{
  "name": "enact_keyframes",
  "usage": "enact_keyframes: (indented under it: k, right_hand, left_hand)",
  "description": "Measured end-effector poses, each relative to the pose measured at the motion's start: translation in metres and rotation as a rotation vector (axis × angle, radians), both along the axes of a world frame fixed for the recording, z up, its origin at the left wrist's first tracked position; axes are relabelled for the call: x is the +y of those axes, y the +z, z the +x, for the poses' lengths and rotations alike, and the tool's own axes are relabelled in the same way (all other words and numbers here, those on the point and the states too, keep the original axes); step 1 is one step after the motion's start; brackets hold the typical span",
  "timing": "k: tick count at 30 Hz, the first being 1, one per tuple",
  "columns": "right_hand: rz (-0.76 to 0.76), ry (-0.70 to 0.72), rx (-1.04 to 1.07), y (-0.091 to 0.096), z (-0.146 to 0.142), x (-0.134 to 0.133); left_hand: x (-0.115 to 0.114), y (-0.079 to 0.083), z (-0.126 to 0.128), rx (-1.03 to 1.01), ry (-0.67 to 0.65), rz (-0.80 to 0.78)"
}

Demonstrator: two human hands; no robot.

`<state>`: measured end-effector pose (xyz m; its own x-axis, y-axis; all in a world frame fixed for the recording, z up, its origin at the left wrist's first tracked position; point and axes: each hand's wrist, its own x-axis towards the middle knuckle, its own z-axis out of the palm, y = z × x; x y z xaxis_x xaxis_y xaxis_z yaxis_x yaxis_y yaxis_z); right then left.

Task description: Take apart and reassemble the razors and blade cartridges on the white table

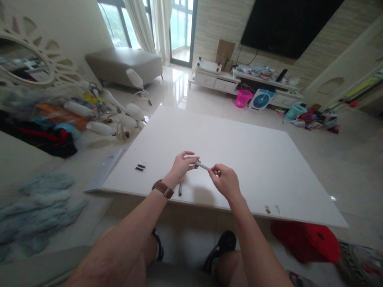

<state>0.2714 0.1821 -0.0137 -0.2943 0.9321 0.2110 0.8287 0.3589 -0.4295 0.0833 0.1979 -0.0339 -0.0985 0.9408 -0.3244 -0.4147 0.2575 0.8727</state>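
Note:
Over the white table (239, 147), both my hands work on a slim pale rod (203, 165) with a small bluish-dark piece at its left end. My left hand (182, 165) pinches that left end between thumb and fingers, with the index finger raised above it. The right end is in the closed fingers of my right hand (226, 179). What exactly the rod is, I cannot make out. Below my left hand a thin dark stick (180, 189) lies on the table. Two black strips (140, 166) on a small pale piece lie further left.
Near the front right edge lie a small yellow-and-dark item (267, 209) and a small clear item (277, 209). A red stool-like object (308, 241) stands below that edge. Lamp arms with white shades (119, 119) rest on the floor at left, beside piled bags.

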Motion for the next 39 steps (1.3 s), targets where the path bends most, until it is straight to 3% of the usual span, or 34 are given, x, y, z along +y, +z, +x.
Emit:
enact_keyframes:
  k: [4, 9, 15, 21, 25, 30, 32, 39]
  right_hand:
    - [-0.007, 0.04, -0.018, 0.002, 0.002, -0.001]
    - [-0.082, 0.215, -0.037, 0.005, 0.008, -0.003]
    - [-0.008, 0.088, -0.042, 0.003, 0.005, -0.003]
    - [-0.071, 0.167, -0.081, 0.004, 0.006, -0.003]
    - [-0.048, 0.12, -0.057, 0.006, 0.008, -0.003]
    - [-0.152, 0.178, -0.109, 0.002, 0.009, -0.003]
    - [-0.159, 0.151, -0.099, 0.002, 0.013, -0.002]
    - [-0.107, -0.174, -0.004, 0.002, 0.022, 0.006]
  left_hand:
    - [0.001, -0.002, -0.001, 0.038, 0.015, -0.005]
    - [0.0, 0.0, 0.0, 0.044, 0.048, 0.014]
    - [-0.001, 0.0, -0.002, 0.068, -0.005, 0.051]
    - [-0.001, -0.002, -0.003, 0.099, -0.014, 0.056]
    - [0.0, -0.002, -0.002, 0.115, -0.023, 0.062]
    - [0.0, -0.004, -0.002, 0.13, -0.014, 0.064]
    - [0.0, -0.005, -0.003, 0.129, 0.001, 0.072]
    - [0.0, -0.003, -0.005, 0.029, 0.036, -0.023]
